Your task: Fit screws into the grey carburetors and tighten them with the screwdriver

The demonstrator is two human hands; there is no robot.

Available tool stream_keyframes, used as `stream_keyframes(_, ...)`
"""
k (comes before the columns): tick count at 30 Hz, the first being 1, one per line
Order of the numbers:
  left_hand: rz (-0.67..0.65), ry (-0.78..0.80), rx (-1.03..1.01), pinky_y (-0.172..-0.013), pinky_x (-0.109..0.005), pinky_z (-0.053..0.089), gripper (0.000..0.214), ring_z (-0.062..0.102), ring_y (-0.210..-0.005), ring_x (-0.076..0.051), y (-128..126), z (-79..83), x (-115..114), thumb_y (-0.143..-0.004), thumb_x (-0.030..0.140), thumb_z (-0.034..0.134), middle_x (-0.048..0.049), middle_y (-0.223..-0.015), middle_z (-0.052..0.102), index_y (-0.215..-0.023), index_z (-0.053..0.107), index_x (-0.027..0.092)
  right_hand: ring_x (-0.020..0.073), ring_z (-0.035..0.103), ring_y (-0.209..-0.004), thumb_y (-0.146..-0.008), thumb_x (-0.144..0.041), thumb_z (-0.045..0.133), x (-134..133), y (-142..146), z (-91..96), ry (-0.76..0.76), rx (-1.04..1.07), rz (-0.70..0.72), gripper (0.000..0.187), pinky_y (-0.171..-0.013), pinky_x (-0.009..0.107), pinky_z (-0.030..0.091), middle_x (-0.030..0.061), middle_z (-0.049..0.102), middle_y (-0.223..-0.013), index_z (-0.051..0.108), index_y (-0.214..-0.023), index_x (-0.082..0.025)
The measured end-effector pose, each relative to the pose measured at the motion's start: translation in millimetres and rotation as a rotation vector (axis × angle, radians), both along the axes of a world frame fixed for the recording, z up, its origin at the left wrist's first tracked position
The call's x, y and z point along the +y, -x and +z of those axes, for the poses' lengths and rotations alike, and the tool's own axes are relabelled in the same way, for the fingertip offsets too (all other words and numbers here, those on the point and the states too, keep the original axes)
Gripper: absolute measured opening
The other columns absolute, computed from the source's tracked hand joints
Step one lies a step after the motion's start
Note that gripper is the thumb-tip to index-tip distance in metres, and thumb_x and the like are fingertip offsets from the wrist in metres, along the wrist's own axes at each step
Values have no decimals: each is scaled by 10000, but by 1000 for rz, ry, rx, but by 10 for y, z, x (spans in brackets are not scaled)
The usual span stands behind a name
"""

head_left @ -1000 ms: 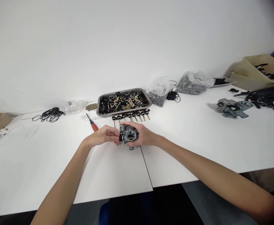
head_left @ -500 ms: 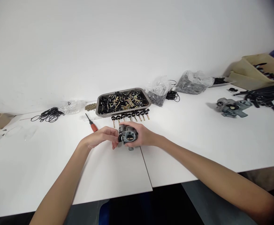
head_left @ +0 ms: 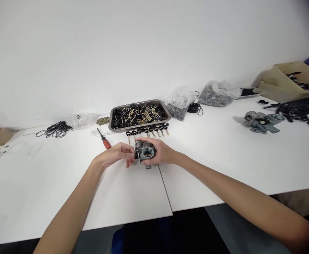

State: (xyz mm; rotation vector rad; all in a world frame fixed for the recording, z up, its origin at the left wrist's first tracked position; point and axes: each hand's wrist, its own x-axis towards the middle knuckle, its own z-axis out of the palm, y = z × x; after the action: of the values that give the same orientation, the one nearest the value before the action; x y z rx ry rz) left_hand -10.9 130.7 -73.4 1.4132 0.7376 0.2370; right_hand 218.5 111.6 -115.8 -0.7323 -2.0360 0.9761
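Observation:
My right hand (head_left: 163,151) is wrapped round a grey metal carburetor (head_left: 147,152), holding it just above or on the white table with its round bore facing me. At the carburetor's left side sits a black knob-like cap (head_left: 137,155). The fingertips of my left hand (head_left: 118,153) pinch this cap; the other fingers curl below it. Right behind the carburetor, several black-topped brass screws (head_left: 151,131) lie in a row. Part of the carburetor's right side is covered by my right hand.
A metal tray (head_left: 111,129) of loose screws stands behind the row. An orange screwdriver (head_left: 106,143) lies left. Along the wall are black rings (head_left: 58,129) and plastic bags (head_left: 218,94) of small parts. Another carburetor (head_left: 263,121) and a beige bin (head_left: 276,79) are at right.
Both hands keep their hold and have barely moved. A brass-coloured bar visible inside the bore earlier now looks darker and less distinct. The view has shifted slightly.

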Motion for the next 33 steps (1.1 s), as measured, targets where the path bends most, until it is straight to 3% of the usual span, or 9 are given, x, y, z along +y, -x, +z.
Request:
stream_keyframes(7,42,95,-50,-409,-228,369,252,495,-474,-119,16,-104,34,-736,323,705,-44,-555,549,-696,617,90,193,562,-1014,-634,-348,793,-9,2,20,24,24,26,797,-900,308,456,69,559,-1162,434,-1329,-193)
stream_keyframes(13,123,19,-33,-396,-217,336,299,470,-445,-101,96,-42,62,-766,377,671,-33,-547,534,-668,592,105,192,555,-1035,-636,-345,791,-31,4,60,63,15,48,797,-911,303,452,68,549,-1178,428,-1332,-200)
stream_keyframes(19,493,-349,-20,-414,-190,320,366,416,-412,-65,196,135,99,-834,442,558,2,-497,485,-637,524,135,183,556,-1019,-624,-332,801,-117,39,151,121,19,112,787,-894,284,460,63,540,-1166,439,-1312,-208)
stream_keyframes(23,727,-545,88,-386,-194,343,263,456,-417,-89,280,129,171,-776,409,607,8,-558,519,-736,545,156,180,554,-1004,-611,-331,812,-194,88,180,168,12,169,794,-872,280,470,64,534,-1153,432,-1298,-212)
stream_keyframes(29,800,-775,230,-442,-201,389,145,490,-495,-102,337,-78,286,-733,308,580,5,-630,545,-762,573,165,192,536,-1037,-597,-347,822,-244,146,162,200,-39,198,799,-889,293,467,71,515,-1180,441,-1287,-215)
stream_keyframes(33,811,-877,289,-511,-214,380,115,491,-538,-113,345,-114,292,-740,284,550,4,-630,566,-754,590,177,185,547,-1005,-609,-335,815,-243,155,173,273,-59,210,815,-869,291,473,63,527,-1156,418,-1313,-228)
